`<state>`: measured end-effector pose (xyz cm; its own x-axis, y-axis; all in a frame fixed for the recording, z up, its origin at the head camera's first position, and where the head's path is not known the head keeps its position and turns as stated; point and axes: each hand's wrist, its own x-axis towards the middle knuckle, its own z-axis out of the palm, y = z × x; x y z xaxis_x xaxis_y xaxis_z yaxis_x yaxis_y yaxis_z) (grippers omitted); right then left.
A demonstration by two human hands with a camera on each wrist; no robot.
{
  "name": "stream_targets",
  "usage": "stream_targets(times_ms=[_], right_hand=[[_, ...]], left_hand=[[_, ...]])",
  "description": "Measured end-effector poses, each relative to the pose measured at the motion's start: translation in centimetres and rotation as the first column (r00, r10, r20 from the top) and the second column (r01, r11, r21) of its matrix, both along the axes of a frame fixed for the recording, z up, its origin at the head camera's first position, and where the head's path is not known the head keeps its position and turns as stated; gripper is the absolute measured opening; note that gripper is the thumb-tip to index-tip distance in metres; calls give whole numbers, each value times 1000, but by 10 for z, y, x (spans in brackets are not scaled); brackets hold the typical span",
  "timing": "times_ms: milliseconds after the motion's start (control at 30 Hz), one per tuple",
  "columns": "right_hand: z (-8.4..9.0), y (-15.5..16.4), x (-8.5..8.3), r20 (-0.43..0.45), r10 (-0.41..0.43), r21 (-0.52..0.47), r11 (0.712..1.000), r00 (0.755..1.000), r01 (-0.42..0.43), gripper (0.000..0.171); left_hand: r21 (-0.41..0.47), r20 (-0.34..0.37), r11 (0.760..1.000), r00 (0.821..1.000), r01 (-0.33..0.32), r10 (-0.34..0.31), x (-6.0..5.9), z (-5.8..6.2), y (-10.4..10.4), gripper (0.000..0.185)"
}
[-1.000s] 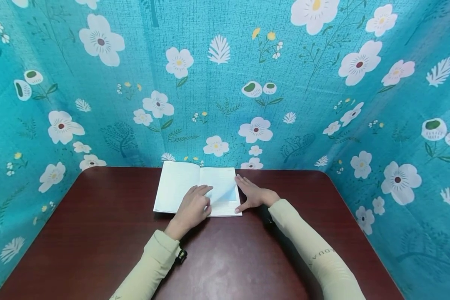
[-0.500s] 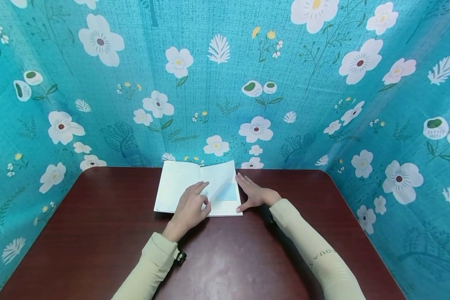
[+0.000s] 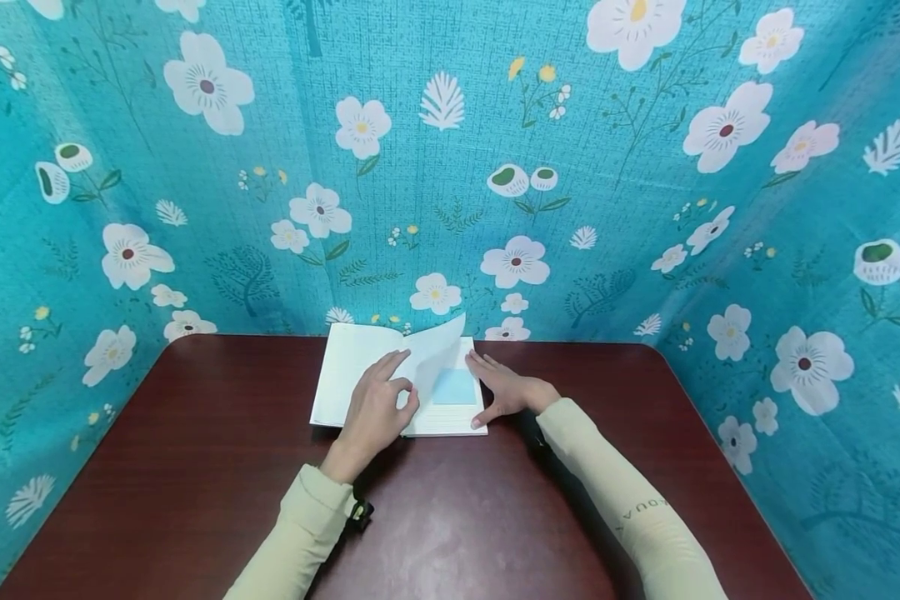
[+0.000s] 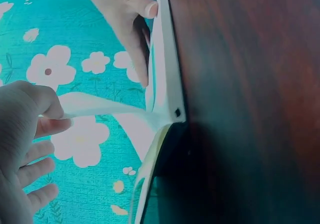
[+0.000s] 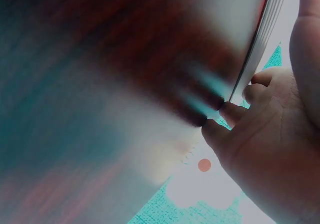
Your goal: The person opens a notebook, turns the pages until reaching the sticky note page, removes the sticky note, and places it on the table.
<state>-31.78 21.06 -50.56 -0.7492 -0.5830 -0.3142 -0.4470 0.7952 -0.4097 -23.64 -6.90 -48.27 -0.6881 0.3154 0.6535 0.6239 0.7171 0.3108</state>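
Observation:
A book (image 3: 351, 371) lies spread on the table at its far side. Between thumb and index finger, my left hand (image 3: 373, 408) pinches a page (image 3: 437, 343), its other fingers spread. The page stands raised and bent over the right half, its far corner pointing up. Beneath it shows a sheet with a light blue block (image 3: 455, 387) and printed lines. My right hand (image 3: 508, 390) rests at the book's right edge, thumb at the near corner and fingers stretched along the side. In the right wrist view, fingertips touch the tabletop beside the page edges (image 5: 260, 38).
The dark reddish-brown table (image 3: 450, 517) has rounded far corners. A turquoise floral curtain (image 3: 420, 208) hangs right behind the table and along both sides. A dark wrist device (image 3: 360, 512) sits under the left sleeve (image 3: 311, 508).
The page in my left hand has lifted and swung leftward, uncovering more of the blue block. My left hand has moved slightly left; my right hand has stayed at the book's edge.

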Motion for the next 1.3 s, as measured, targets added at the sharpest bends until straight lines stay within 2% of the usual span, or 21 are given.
stream_targets(times_ms=[333, 533, 900, 1300], right_hand=[[2, -2, 3, 8, 0, 25, 1000, 1000, -1, 130], [3, -2, 3, 4, 7, 20, 1000, 1000, -7, 129], [-2, 0, 1, 5, 6, 30, 1000, 1000, -6, 130], [2, -1, 4, 7, 2, 4, 1000, 1000, -2, 131]], left_hand=[[21, 2, 1000, 1000, -22, 22, -13, 22, 3, 13], [29, -31, 999, 999, -32, 33, -13, 34, 4, 13], [15, -74, 997, 994, -74, 75, 4, 43, -12, 15], [-68, -155, 988, 980, -135, 124, 26, 49, -26, 18]])
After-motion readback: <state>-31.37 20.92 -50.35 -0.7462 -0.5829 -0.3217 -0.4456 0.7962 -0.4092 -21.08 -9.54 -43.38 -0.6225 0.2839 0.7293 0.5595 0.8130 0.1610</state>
